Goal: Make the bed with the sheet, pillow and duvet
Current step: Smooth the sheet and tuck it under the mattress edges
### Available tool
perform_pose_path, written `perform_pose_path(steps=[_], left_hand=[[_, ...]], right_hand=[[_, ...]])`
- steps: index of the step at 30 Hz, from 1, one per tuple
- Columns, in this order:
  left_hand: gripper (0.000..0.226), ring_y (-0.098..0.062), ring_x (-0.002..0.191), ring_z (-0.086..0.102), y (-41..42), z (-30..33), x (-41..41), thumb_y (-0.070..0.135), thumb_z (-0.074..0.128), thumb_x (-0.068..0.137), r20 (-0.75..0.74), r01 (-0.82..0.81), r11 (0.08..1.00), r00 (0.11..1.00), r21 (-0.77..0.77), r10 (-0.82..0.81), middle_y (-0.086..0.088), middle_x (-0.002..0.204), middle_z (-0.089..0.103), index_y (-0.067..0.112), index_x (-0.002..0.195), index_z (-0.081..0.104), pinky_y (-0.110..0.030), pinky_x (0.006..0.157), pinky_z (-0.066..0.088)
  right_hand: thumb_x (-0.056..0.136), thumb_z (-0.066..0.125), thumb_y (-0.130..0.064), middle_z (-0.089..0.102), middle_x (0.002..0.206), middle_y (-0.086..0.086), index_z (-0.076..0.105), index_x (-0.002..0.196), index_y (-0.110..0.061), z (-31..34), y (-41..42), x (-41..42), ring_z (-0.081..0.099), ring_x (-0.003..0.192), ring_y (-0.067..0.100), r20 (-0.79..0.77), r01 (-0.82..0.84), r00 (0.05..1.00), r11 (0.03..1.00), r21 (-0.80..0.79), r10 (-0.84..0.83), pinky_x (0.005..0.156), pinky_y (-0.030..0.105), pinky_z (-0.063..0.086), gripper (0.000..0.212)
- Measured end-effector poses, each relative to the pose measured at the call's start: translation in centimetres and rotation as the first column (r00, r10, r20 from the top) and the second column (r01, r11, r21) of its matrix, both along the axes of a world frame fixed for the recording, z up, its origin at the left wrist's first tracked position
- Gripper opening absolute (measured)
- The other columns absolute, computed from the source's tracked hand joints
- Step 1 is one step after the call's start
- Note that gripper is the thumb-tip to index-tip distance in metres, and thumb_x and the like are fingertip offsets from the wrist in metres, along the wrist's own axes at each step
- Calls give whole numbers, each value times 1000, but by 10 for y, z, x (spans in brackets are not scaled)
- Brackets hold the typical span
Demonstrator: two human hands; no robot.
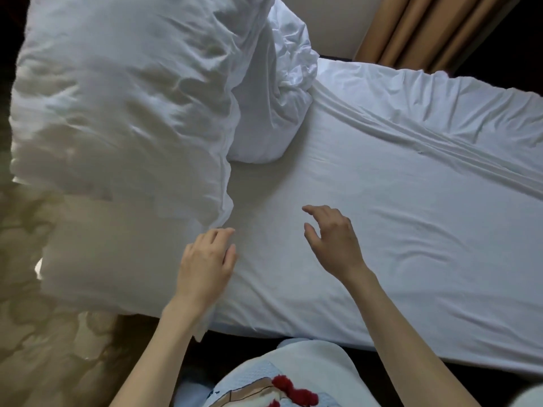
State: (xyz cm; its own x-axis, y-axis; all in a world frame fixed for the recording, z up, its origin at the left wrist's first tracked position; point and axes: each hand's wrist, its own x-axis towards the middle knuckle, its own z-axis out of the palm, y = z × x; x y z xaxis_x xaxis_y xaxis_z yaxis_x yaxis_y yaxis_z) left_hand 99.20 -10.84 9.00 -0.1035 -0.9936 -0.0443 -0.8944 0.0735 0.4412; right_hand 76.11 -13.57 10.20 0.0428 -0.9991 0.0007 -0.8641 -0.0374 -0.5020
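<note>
**Two free hands over a sheeted bed, two white bundles at its head**

One bed [440, 342] fills the view from 3 to 9 o'clock, covered by one white sheet [367, 230]. The sheet lies mostly flat, with a band of long creases running from about 12 o'clock down toward 3 o'clock and a few shallow wrinkles at 3 to 4 o'clock.

One large white pillow [123, 107] takes up the 9 to 11 o'clock region. It is blurred and casts a shadow on the sheet beneath its lower edge; whether it rests on the bed or is in the air cannot be told. Just behind it, near 12 o'clock, sits one crumpled white bundle, probably the duvet [279, 92], its lower end touching the sheet.

Two hands show, both bare-armed, entering from 6 o'clock. The left hand [205, 265] sits at about 7 o'clock of centre, fingers loosely bent, grasping nothing, its fingertips just beside the pillow's lower corner. The right hand [332, 239] is at the centre, slightly toward 5 o'clock, fingers spread and gently curved, also grasping nothing. Whether either touches the sheet cannot be told.

At 1 o'clock hangs one tan curtain [426, 27]. A patterned carpet [44, 333] shows at 8 o'clock. At 6 o'clock is the person's pale top [308, 368] with red trim.
</note>
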Motion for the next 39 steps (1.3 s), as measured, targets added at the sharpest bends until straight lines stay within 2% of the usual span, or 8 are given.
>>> perform_pose_path(steps=[6,11,17,19,24,29,33,39], left_hand=[[46,-26,93,63,21,7,140,35,34,88,23,19,1000,1000,9,-19,-3,109,67,14,116,63,-38,76,47],[29,-25,94,62,35,32,260,18,54,91,5,59,998,998,-37,-59,-3,110,66,13,119,63,-36,78,45],[34,-24,100,61,14,36,373,23,46,92,-6,85,996,996,-26,-85,-1,115,64,14,122,61,-39,83,44],[35,-26,99,60,-3,32,398,25,45,93,0,98,995,995,-25,-98,-2,115,64,14,122,61,-39,81,43],[57,-25,93,61,-57,29,456,41,24,86,14,150,987,989,-49,-150,-1,110,65,15,120,61,-39,78,43],[46,-26,93,62,-117,27,521,34,34,90,63,161,986,985,-48,-158,-3,107,66,13,119,62,-37,76,43],[31,-22,99,60,-158,31,573,24,48,96,47,134,990,990,-31,-133,-2,111,65,15,123,60,-36,83,42],[30,-22,106,58,-238,29,651,20,52,96,17,101,995,995,-13,-101,-2,115,64,13,125,60,-36,89,39]], right_hand=[[89,57,-10,66,109,6,62,121,-10,2,24,139,59,99,26,12,48,999,998,-51,-47,93,38,40,32],[89,59,-10,65,111,6,61,121,-10,13,58,269,59,100,25,50,86,995,995,-50,-84,90,39,42,33],[85,49,-24,66,106,6,64,117,-9,23,47,380,61,98,27,90,117,990,992,-52,-112,87,42,48,38],[85,49,-23,67,105,6,64,115,-9,25,35,406,61,98,27,110,139,985,988,-71,-131,87,42,49,37],[85,52,-19,68,100,6,66,111,-8,23,-7,466,62,92,27,145,193,974,970,-151,-171,83,41,51,32],[87,48,-23,69,103,4,65,113,-8,31,-66,543,63,93,25,160,119,983,975,-186,-89,83,40,51,34],[87,53,-16,66,106,3,65,114,-9,49,-114,600,60,97,19,156,73,987,978,-195,-43,86,25,42,30],[88,42,-25,65,108,4,65,111,-10,47,-190,663,61,102,23,87,76,995,971,-227,-57,88,40,49,36]])
